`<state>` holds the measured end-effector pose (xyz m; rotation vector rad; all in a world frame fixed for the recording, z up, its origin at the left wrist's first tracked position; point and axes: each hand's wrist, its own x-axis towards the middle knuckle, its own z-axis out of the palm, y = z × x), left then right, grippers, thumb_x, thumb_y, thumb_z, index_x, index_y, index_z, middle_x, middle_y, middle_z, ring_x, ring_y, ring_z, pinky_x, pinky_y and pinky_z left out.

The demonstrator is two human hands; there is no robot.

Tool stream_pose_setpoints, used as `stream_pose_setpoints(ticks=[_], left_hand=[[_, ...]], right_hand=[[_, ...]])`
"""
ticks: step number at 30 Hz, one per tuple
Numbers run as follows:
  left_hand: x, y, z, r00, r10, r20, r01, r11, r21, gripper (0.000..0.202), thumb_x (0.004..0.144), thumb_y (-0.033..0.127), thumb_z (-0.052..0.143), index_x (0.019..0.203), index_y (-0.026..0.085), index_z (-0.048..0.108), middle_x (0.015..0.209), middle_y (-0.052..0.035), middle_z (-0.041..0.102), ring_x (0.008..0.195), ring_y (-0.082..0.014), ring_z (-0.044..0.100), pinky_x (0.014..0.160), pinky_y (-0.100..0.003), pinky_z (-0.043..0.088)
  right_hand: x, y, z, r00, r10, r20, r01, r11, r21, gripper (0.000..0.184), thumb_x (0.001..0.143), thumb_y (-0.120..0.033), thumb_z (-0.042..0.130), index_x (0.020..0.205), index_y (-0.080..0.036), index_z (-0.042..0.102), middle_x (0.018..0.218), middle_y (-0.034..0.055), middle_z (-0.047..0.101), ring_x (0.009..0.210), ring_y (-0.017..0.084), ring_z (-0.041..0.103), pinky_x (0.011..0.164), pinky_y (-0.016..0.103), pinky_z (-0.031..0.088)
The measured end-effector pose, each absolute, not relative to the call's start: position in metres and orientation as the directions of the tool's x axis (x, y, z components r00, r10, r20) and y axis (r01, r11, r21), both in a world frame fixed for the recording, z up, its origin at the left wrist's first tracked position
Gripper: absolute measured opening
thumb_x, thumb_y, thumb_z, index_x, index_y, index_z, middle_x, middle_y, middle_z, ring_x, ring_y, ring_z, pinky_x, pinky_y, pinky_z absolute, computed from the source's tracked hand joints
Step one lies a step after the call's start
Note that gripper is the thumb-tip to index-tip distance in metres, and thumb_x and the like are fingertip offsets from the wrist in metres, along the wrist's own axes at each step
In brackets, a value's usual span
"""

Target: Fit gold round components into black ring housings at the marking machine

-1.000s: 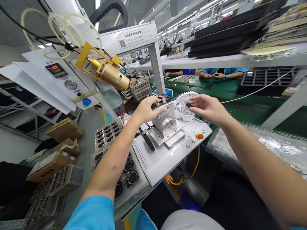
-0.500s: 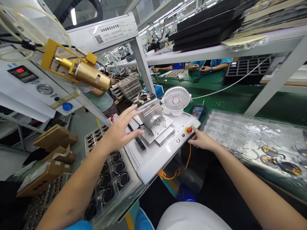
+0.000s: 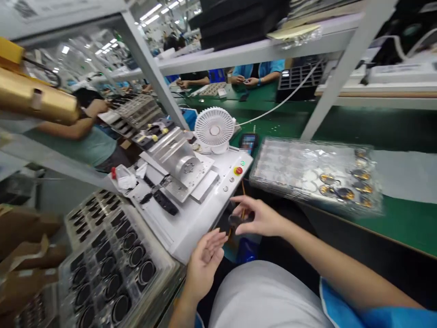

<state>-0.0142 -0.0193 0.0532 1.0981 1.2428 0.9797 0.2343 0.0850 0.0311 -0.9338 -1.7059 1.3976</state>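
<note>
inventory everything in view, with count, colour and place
Dark piece: 1, black, centre
Metal fixture: 1, silver, on white machine base
Fan: 1, white, beyond fixture
Stop button: 1, red, base's edge
Brass cylinder: 1, gold, upper left
Part trays: at least two, clear, lower left
Stacked trays: several, clear, on green bench
Slab stack: 1, black, shelf
Co-workers: several, some blue, background
Left hand: 1, bare, low centre
Right hand: 1, bare, holding dark piece

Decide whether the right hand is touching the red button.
Apart. The head view shows part of the white panel between the right hand and the red button.
</note>
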Motion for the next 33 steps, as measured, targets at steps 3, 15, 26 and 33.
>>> stream_pose_setpoints(ticks=[3, 15, 26, 33], left_hand=[[0.022, -0.007, 0.019, 0.108, 0.972, -0.211, -0.272, 0.233, 0.934, 0.06, 0.074, 0.053, 0.087, 0.128, 0.033, 0.07, 0.127, -0.0133, 0.074, 0.12, -0.0332, 0.072, 0.109, -0.05, 0.055], [0.041, -0.007, -0.01, 0.045, 0.964, -0.261, -0.29, 0.263, 0.92, 0.052, 0.065, 0.041, 0.095, 0.114, 0.038, 0.079, 0.123, -0.0077, 0.076, 0.095, -0.0273, 0.079, 0.077, -0.038, 0.064], [0.022, -0.013, -0.022, 0.124, 0.969, -0.214, -0.284, 0.242, 0.928, 0.046, 0.067, 0.029, 0.095, 0.11, 0.028, 0.079, 0.112, -0.0101, 0.079, 0.115, -0.0291, 0.074, 0.106, -0.045, 0.056], [0.028, -0.012, 0.002, 0.333, 0.906, -0.261, -0.396, 0.386, 0.834, 0.064, 0.062, 0.044, 0.098, 0.117, 0.023, 0.075, 0.129, -0.0134, 0.072, 0.103, -0.0241, 0.075, 0.095, -0.037, 0.058]], right_hand=[[0.217, 0.055, 0.017, -0.453, 0.859, 0.236, -0.042, 0.244, -0.969, 0.094, 0.056, -0.055, 0.098, 0.137, -0.024, 0.061, 0.107, 0.0077, 0.072, 0.094, 0.024, 0.072, 0.086, 0.037, 0.06], [0.359, 0.087, 0.048, -0.036, 0.998, 0.051, 0.734, 0.061, -0.676, 0.022, 0.09, -0.032, 0.071, 0.11, -0.022, 0.071, 0.108, 0.0103, 0.074, 0.094, 0.028, 0.07, 0.087, 0.043, 0.056], [0.49, 0.128, 0.039, 0.135, 0.99, 0.027, 0.897, -0.111, -0.427, 0.023, 0.061, -0.016, 0.084, 0.076, -0.024, 0.069, 0.074, 0.0049, 0.071, 0.056, 0.019, 0.06, 0.052, 0.032, 0.045], [0.392, 0.103, 0.057, -0.21, 0.9, 0.381, 0.652, 0.42, -0.632, 0.013, 0.089, -0.026, 0.069, 0.08, -0.023, 0.079, 0.086, 0.0067, 0.072, 0.076, 0.02, 0.069, 0.069, 0.033, 0.056]])
